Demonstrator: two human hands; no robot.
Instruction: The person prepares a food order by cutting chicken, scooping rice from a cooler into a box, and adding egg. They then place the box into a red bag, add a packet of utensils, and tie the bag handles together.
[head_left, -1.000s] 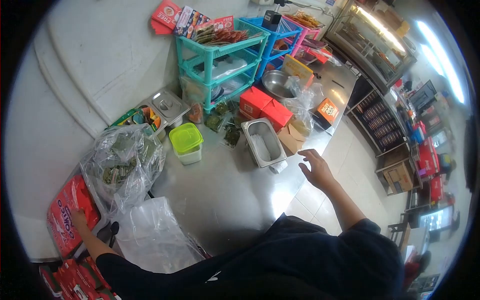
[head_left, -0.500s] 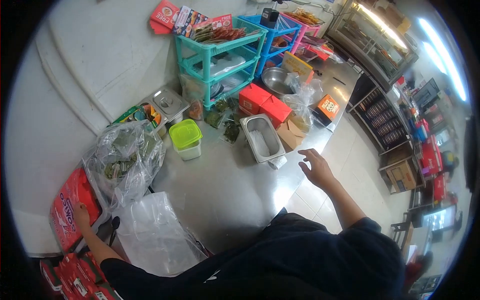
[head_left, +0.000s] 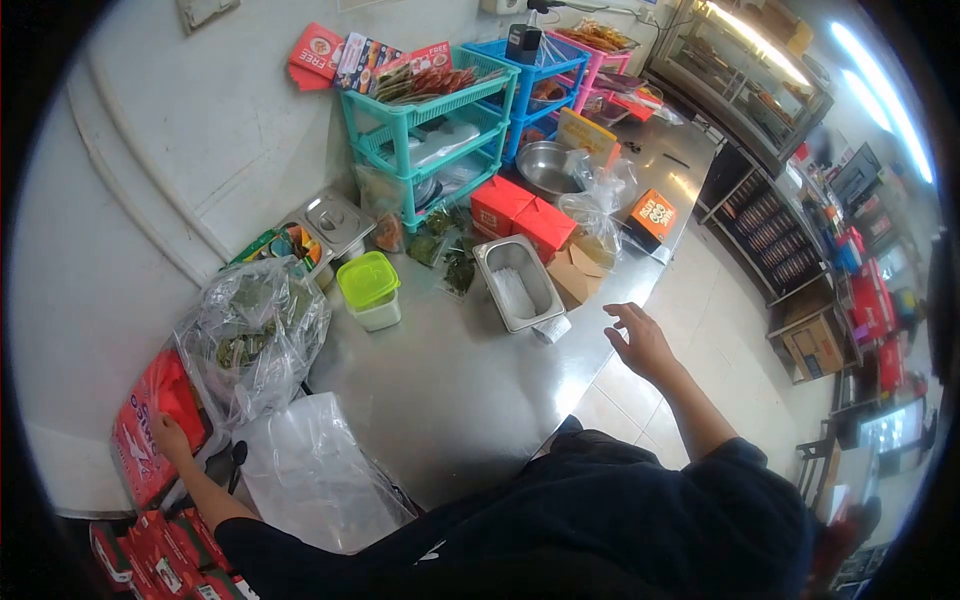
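Note:
At the left end of the steel table (head_left: 430, 410), my left hand (head_left: 172, 438) has its fingers closed on a red plastic bag (head_left: 145, 465) with white lettering. Part of those fingers is hidden against the red plastic. My right hand (head_left: 643, 342) hovers past the table's right edge, fingers apart and holding nothing. Nearest to it are a steel pan (head_left: 520, 283) with white contents and a brown cardboard box (head_left: 575, 277). A clear bag of green leaves (head_left: 250, 335) lies just beyond my left hand. Clear plastic sheets (head_left: 315, 470) and a black spoon (head_left: 238, 455) are beside my left forearm.
A lidded green tub (head_left: 370, 290), red boxes (head_left: 525, 217) and a steel bowl (head_left: 548, 168) stand on the table. Behind them rise a teal rack (head_left: 425, 130) and a blue rack (head_left: 540, 75). Red cartons (head_left: 165, 555) are stacked at lower left.
My left hand has shifted slightly at the red bag, and red plastic now bulges higher above the fingers. My right hand stays raised and open. The view has tilted a little.

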